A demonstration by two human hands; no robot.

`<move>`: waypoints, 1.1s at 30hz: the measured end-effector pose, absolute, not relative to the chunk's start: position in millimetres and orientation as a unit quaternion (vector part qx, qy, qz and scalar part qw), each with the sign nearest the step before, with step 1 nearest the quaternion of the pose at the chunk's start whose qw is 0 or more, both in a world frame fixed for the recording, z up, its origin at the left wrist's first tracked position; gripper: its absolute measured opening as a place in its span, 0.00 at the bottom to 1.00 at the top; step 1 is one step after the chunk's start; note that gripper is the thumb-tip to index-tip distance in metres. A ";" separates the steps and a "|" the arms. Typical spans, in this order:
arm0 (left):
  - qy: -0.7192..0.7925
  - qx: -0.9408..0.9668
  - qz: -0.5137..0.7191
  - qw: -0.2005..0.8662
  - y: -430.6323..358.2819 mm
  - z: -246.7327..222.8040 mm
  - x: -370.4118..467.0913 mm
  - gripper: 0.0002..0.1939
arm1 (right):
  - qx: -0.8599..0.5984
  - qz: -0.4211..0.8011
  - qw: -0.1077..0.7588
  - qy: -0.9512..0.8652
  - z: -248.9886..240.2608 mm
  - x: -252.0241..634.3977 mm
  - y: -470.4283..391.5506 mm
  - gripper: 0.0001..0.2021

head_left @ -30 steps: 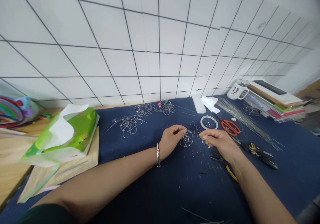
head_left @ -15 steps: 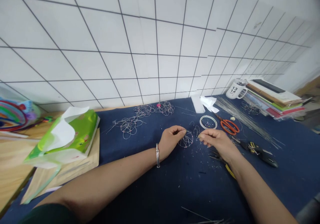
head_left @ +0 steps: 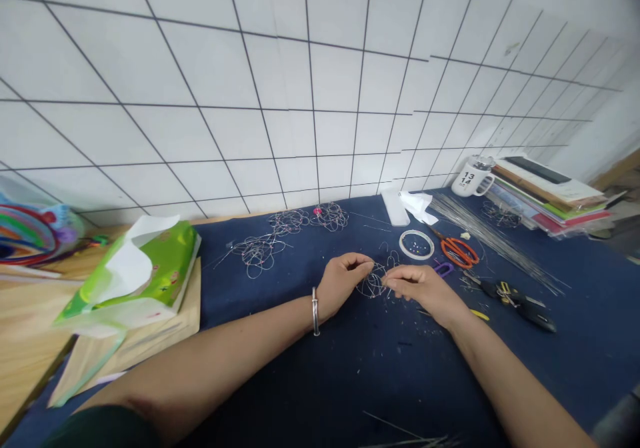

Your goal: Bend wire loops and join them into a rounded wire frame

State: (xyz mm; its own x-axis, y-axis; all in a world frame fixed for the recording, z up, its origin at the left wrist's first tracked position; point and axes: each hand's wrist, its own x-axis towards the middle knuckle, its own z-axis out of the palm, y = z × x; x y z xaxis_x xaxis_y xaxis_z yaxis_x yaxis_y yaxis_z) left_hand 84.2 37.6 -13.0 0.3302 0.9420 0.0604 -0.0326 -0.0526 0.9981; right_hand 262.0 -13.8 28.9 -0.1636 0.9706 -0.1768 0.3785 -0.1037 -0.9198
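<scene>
My left hand (head_left: 344, 283), a bracelet on its wrist, pinches the upper left of a round beaded wire frame (head_left: 371, 286). The frame is a cage of thin silvery loops with small pinkish beads. At its right edge my right hand (head_left: 423, 291) has thumb and forefinger closed; what they pinch is too small to make out. Bent wire hooks (head_left: 393, 259) lie just behind the right fingertips. A white ring-shaped dish (head_left: 417, 245) with tiny beads sits beyond them. Yellow-handled pliers (head_left: 480, 315) lie partly hidden under the right wrist.
Scissors with orange handles (head_left: 459, 253), a purple-handled tool (head_left: 443, 269) and black-handled pliers (head_left: 520, 305) lie to the right. Straight wires (head_left: 500, 245) run behind them. Finished-looking wire frames (head_left: 257, 253) rest at back left, near a green tissue pack (head_left: 170, 261). A mug (head_left: 471, 177) stands by stacked books.
My right hand has moved left, bringing its fingertips to the edge of the wire frame and uncovering the purple handles. My left hand keeps its pinch in nearly the same spot.
</scene>
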 end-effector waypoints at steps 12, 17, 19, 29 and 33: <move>0.370 0.593 0.396 0.596 37.4 -11.1 84.1 0.11 | -0.597 0.472 0.306 -0.572 31.7 269.3 -13.0 0.12; 0.359 0.597 0.391 0.601 36.9 -12.1 84.1 0.11 | -0.601 0.466 0.304 -0.573 31.6 272.8 -12.2 0.12; 0.354 0.598 0.390 0.604 36.6 -12.2 84.1 0.11 | -0.601 0.465 0.306 -0.573 30.8 274.2 -11.7 0.12; 0.354 0.595 0.378 0.615 35.7 -11.8 84.4 0.14 | -0.581 0.482 0.334 -0.565 26.3 278.7 -9.9 0.12; 0.352 0.601 0.376 0.611 36.2 -13.4 83.5 0.14 | -0.569 0.493 0.343 -0.562 25.2 281.0 -9.1 0.11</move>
